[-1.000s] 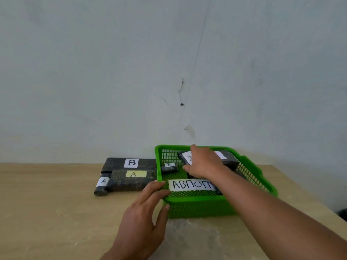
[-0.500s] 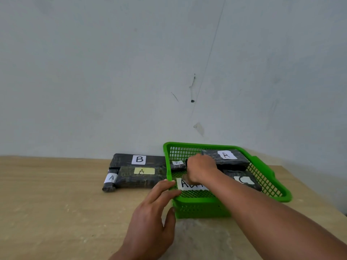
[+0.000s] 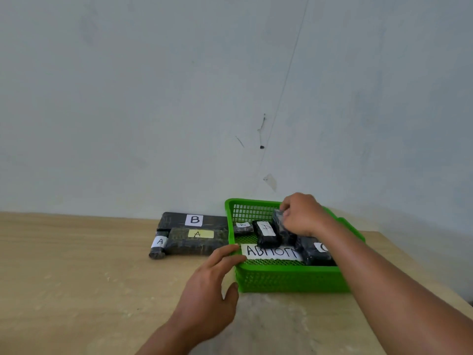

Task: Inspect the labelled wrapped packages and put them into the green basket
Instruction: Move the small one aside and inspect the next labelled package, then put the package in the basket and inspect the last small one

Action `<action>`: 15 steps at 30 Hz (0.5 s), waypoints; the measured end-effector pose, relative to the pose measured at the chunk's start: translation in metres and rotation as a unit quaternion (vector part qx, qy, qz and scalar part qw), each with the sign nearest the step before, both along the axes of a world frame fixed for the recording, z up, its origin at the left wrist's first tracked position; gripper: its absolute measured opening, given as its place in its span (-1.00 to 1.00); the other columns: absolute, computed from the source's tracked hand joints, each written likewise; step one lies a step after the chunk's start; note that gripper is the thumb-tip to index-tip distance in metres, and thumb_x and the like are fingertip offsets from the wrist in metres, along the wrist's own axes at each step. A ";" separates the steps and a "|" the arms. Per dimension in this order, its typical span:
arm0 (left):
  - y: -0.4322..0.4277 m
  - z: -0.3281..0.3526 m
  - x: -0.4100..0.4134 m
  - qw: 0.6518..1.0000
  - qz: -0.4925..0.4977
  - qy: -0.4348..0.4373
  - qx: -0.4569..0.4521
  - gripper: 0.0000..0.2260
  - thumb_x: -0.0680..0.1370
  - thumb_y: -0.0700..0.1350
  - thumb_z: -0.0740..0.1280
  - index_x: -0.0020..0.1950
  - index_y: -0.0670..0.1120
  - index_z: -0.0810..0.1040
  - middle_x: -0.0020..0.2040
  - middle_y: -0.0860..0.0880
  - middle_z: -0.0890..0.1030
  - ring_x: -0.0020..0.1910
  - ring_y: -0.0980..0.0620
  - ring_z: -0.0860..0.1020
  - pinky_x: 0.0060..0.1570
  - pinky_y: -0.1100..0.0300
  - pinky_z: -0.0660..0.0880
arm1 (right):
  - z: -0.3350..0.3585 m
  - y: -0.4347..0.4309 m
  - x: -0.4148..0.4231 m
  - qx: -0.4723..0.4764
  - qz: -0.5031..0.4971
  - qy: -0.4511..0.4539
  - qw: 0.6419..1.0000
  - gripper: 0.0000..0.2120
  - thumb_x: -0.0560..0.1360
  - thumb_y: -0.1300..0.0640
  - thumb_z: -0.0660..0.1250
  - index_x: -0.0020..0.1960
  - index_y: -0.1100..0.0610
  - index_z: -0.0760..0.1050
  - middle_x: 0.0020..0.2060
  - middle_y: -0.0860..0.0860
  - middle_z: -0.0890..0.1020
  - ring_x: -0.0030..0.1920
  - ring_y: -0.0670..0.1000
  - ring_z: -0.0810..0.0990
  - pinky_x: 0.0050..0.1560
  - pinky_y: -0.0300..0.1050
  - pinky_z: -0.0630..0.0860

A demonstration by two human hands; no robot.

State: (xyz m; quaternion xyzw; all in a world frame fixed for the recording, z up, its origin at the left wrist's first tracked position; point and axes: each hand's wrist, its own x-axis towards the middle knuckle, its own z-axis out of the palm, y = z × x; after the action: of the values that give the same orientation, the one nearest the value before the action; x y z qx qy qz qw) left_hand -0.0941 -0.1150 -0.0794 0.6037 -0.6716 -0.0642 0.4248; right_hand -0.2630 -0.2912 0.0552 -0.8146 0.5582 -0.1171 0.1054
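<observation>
1. Pale wooden bench [image 3: 76,265]: carries everything; it meets a bare grey-white wall on its far side.
2. Green perforated plastic basket [image 3: 289,278]: sits under the right hand [image 3: 303,213] and just right of the left hand [image 3: 207,285]. A white paper strip with handwritten letters [image 3: 271,251] lies on its floor, beside several dark wrapped packages already inside.
3. Large flat dark wrapped package with white "B" label [image 3: 176,219]: on the bench outside the basket, beyond and left of the left fingers [image 3: 225,252], long axis running left to right.
4. Dark wrapped package with yellow "A" label [image 3: 197,243]: lies in front of the "B" package, long axis likewise left to right, its right end just beside the left fingers. The left hand is clearly the nearer; a leftward reach seems likely next.
5. Small dark wrapped roll with white "A" band [image 3: 158,245]: at the far left end of the yellow-labelled package, touching it.
6. Small dark wrapped package [image 3: 280,224]: inside the basket, tilted on edge, pinched by the curled right fingers [image 3: 286,213].
7. Left fingers: loosely spread, holding nothing, tips resting on the basket's left rim, thumb against the near-left corner.
</observation>
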 end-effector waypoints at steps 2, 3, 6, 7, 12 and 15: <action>0.004 0.008 -0.001 1.000 -0.001 -0.010 0.013 -0.50 0.56 -0.09 0.39 0.48 0.22 0.44 0.50 0.42 0.26 0.35 0.19 0.51 0.33 0.34 0.41 | 0.008 0.010 -0.011 -0.004 0.010 -0.075 0.997 -0.67 0.55 0.35 0.27 0.24 0.14 0.63 0.17 0.08 0.65 0.08 0.06 0.69 0.13 -0.07 0.67; 0.008 0.012 0.000 1.000 0.000 -0.015 0.017 -0.48 0.56 -0.08 0.39 0.50 0.22 0.42 0.53 0.38 0.26 0.41 0.20 0.46 0.39 0.30 0.37 | 0.011 0.019 -0.015 -0.002 0.020 -0.109 0.994 -0.70 0.57 0.33 0.27 0.22 0.11 0.63 0.13 0.05 0.67 0.03 0.03 0.71 0.04 -0.14 0.67; 0.023 0.024 0.007 1.000 0.012 -0.021 0.012 -0.48 0.56 -0.04 0.41 0.51 0.20 0.42 0.55 0.26 0.32 0.48 0.23 0.37 0.43 0.30 0.31 | 0.009 0.049 -0.015 -0.010 0.058 -0.178 0.982 -0.82 0.60 0.25 0.35 0.09 0.02 0.65 -0.01 -0.04 0.70 -0.05 -0.04 0.73 -0.11 -0.28 0.57; 0.029 0.029 0.011 0.999 0.020 -0.025 0.008 -0.50 0.55 -0.04 0.42 0.49 0.18 0.45 0.53 0.22 0.36 0.47 0.21 0.39 0.42 0.29 0.34 | 0.006 0.060 -0.011 -0.011 0.072 -0.199 0.977 -0.84 0.59 0.23 0.38 0.05 0.00 0.66 -0.05 -0.05 0.71 -0.07 -0.04 0.73 -0.09 -0.23 0.60; 0.074 0.039 0.049 0.996 0.090 -0.025 0.012 -0.56 0.53 -0.07 0.45 0.41 0.09 0.56 0.41 0.09 0.51 0.33 0.10 0.51 0.31 0.15 0.51 | -0.029 0.119 0.041 0.027 0.166 -0.234 0.958 -0.88 0.55 0.23 0.46 -0.02 0.01 0.68 -0.15 -0.03 0.74 -0.13 0.01 0.77 -0.08 -0.06 0.66; 0.108 0.039 0.080 0.988 0.151 -0.015 0.015 -0.64 0.52 -0.09 0.45 0.32 0.05 0.62 0.30 0.06 0.60 0.21 0.07 0.59 0.24 0.13 0.56 | -0.056 0.159 0.081 0.059 0.214 -0.213 0.952 -0.90 0.54 0.21 0.48 -0.01 0.02 0.68 -0.19 -0.07 0.73 -0.14 -0.05 0.75 -0.10 -0.19 0.58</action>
State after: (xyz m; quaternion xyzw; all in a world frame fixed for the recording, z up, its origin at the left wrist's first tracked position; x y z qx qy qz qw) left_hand -0.0144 -0.0074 -0.0401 0.7052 -0.5781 -0.0010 0.4104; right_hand -0.1823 -0.1319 -0.0008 -0.8636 0.3411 -0.2294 0.2920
